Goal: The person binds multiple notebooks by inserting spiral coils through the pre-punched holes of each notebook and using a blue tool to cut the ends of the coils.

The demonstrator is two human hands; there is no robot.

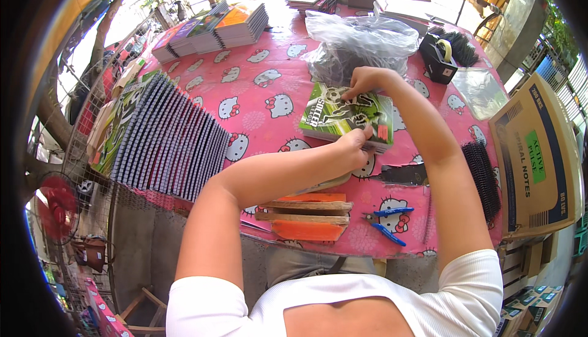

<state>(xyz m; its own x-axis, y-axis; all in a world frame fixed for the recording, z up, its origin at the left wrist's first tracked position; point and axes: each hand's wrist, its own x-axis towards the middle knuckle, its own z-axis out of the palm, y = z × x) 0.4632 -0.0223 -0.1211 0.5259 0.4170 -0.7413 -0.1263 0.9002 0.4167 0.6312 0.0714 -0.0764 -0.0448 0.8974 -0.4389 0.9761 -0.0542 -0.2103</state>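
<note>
Looking down in the head view, I see the green stack (318,116) on the pink table (252,125), the left hand (355,146) closed on its near edge and the right hand (369,81) curled over the far edge, one fingertip on the top cover, though whether it pinches anything I can't tell. The big pile (171,135) at the left, ridged along its side, looks already bound, whereas the green stack shows no coil I can make out, so I'd call it unfinished. Black coils (481,177) lie at the right, seemingly unused, beyond the blue cutters (389,234).
</note>
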